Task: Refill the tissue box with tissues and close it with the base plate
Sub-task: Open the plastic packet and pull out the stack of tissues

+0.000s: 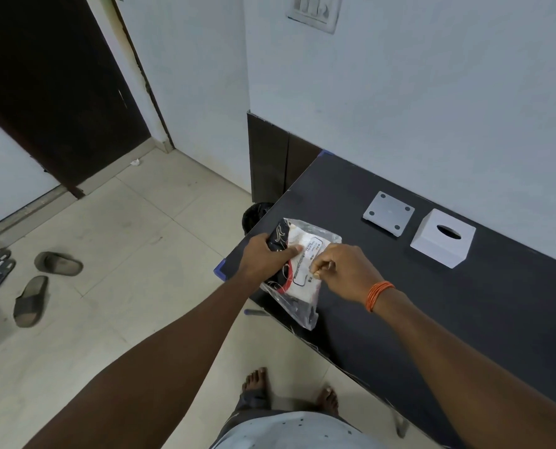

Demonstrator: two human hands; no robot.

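A clear plastic pack of tissues [306, 286] with a white label and dark printed ends is held over the left end of the black table [448, 303]. My left hand [263, 259] grips its upper left end. My right hand [341, 270] pinches the wrapper at the label's right edge with thumb and fingers. Farther back stands the white cube tissue box [432, 246], its oval slot facing up. To its left the grey square base plate [388, 212] lies flat, showing round pads at its corners.
A dark bin [254, 213] stands just off the table's left end. Sandals [43, 280] lie on the tiled floor at left. A dark door [53, 92] is at the back left, a white wall runs behind the table. My bare feet [289, 393] are below.
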